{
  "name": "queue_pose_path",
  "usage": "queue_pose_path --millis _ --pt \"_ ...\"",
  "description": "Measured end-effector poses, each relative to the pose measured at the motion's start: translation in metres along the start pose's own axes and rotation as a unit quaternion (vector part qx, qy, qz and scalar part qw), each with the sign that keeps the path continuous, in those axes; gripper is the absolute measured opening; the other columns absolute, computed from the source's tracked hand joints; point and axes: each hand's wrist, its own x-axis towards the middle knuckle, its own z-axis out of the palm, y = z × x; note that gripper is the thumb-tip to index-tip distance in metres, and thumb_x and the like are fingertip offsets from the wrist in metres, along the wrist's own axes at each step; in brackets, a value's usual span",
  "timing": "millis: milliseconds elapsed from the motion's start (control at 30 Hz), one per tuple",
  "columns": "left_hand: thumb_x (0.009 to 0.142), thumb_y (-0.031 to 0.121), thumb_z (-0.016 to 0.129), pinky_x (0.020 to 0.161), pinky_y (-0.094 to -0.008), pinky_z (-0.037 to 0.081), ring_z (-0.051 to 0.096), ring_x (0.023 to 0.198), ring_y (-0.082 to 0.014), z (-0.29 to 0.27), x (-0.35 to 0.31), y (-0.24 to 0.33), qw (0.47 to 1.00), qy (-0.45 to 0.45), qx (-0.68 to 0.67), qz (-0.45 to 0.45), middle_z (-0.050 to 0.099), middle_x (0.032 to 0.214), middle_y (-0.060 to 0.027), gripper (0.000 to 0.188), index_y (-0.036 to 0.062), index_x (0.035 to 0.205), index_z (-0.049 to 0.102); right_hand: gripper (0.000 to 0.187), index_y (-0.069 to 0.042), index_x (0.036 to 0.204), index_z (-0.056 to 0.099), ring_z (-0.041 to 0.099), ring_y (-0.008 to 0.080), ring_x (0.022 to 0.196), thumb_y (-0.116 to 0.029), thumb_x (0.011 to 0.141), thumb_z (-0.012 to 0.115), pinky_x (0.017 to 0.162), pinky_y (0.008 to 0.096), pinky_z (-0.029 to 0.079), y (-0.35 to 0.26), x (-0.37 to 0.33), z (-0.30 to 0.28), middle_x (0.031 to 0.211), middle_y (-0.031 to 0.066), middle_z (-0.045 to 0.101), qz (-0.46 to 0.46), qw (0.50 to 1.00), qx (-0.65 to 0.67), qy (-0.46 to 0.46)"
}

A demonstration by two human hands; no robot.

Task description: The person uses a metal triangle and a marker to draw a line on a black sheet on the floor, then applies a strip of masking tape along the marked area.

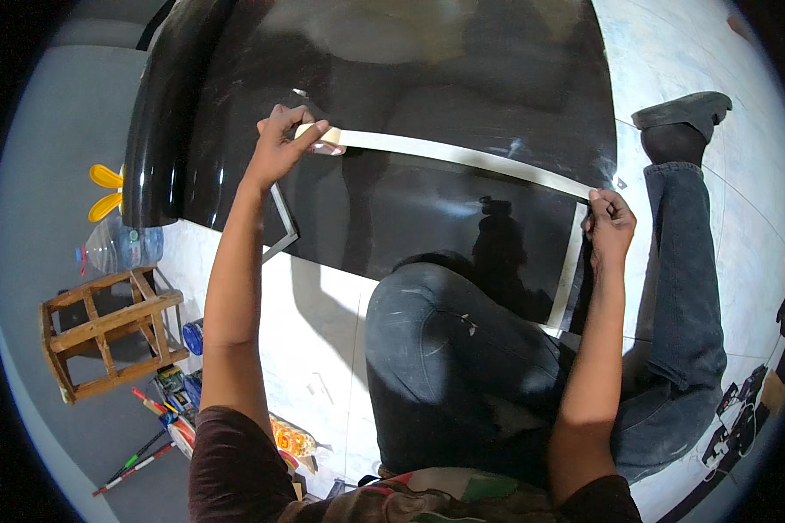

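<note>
Close together: tape end (pixel 576 186), sheet edge (pixel 611 139)

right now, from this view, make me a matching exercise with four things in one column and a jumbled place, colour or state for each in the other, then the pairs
Things
1. tape roll
2. tape strip
3. large glossy sheet
4. wooden frame

Place, colour or state
A. black, spread in front of the person
B. stretched out, its far end pinched in the right hand
C. brown, near the picture's left edge
D. gripped in the left hand

Right pairs: 1-D, 2-B, 3-A, 4-C
</note>
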Motion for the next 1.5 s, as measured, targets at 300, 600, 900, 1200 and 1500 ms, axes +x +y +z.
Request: queue_pose_path --millis 300,600,900,1200,1500 --pt "0.085 0.056 0.087 0.097 -0.0465 0.033 0.058 0.102 -0.0294 0.028 -0.001 0.022 0.975 0.006 0.221 0.025 0.073 0.082 -0.0086 0.047 0.0098 0.091 0.083 0.015 0.001 0.107 0.072 0.052 0.0071 0.051 -0.011 0.102 0.079 0.046 0.0242 0.036 -0.004 -0.002 0.006 0.073 0.0008 0.063 -0.006 1.0 -0.024 0.008" --pt "0.085 0.06 0.086 0.1 -0.0457 0.036 0.066 0.108 -0.0319 0.053 -0.016 0.011 0.962 -0.037 0.269 -0.033 0.08 0.093 -0.0153 0.053 0.0093 0.101 0.088 0.012 -0.001 0.103 0.076 0.05 0.0048 0.057 -0.012 0.103 0.079 0.049 0.0239 0.037 0.018 0.005 0.005 0.076 -0.002 0.065 -0.138 0.982 -0.12 0.038" --pt "0.087 0.054 0.086 0.104 -0.0491 0.038 0.072 0.108 -0.0329 0.055 -0.008 0.034 0.953 -0.061 0.289 -0.074 0.081 0.101 -0.0175 0.053 0.0045 0.106 0.087 0.015 0.004 0.099 0.076 0.06 0.01 0.061 -0.011 0.102 0.077 0.057 0.0285 0.048 -0.003 -0.008 0.01 0.076 0.0046 0.07 -0.113 0.983 -0.14 0.022" --pt "0.087 0.051 0.089 0.108 -0.0478 0.037 0.072 0.107 -0.0325 0.058 -0.006 0.057 0.951 -0.082 0.276 -0.111 0.081 0.106 -0.0196 0.056 0.0008 0.112 0.085 0.014 0.004 0.095 0.078 0.064 0.0113 0.057 -0.01 0.098 0.077 0.055 0.0301 0.049 -0.001 -0.01 0.001 0.074 0.0083 0.071 -0.173 0.955 -0.237 0.054" --pt "0.087 0.051 0.089 0.111 -0.0499 0.038 0.073 0.109 -0.0329 0.058 -0.008 0.052 0.949 -0.081 0.282 -0.115 0.081 0.106 -0.0186 0.056 0.0019 0.113 0.084 0.013 0.003 0.097 0.079 0.065 0.0177 0.068 -0.01 0.094 0.078 0.067 0.0333 0.052 -0.001 -0.011 0.002 0.082 0.0137 0.072 -0.145 0.961 -0.232 0.036"
